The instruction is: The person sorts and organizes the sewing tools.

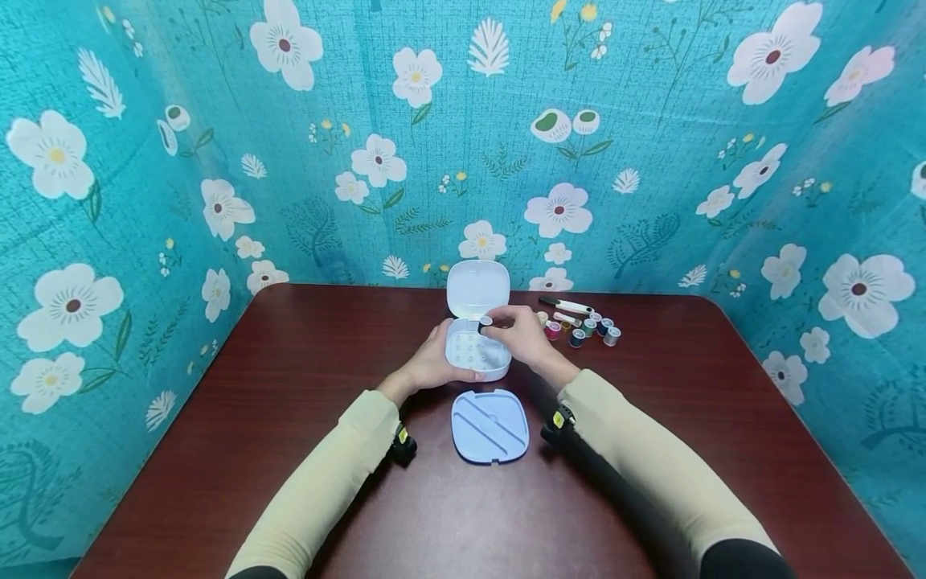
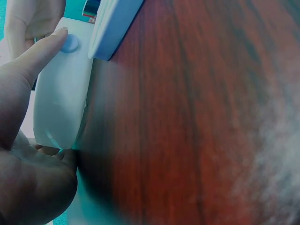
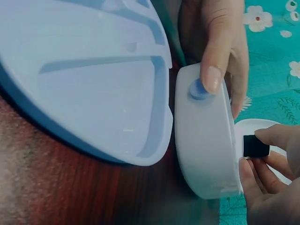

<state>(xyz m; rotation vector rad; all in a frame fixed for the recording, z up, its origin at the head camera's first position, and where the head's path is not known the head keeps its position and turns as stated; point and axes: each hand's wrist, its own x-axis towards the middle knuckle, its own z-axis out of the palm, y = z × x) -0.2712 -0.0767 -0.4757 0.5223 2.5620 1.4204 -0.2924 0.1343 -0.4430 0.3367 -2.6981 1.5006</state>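
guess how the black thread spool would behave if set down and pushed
Laid on its side, the spool would probably roll, given its round ends. It's likely light, small enough for the right hand to pinch. Its flat end may let it stand.

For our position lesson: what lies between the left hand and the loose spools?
In the head view: the box it grips, then the right hand pinching a spool.

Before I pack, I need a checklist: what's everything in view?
Table: one, brown, centre
Curtain: one, teal, around table
Box: one, white, on table
Tray: one, blue, nearer than box
Spool: one, black, above box
Other spools: several, mixed, right of box
Thin tool: one, black and white, behind spools
Small item: one, pale, among spools
Left hand: one, bare, holding box
Right hand: one, bare, pinching black spool
Sleeves: two, cream, forearms
Cameras: two, black, wrists
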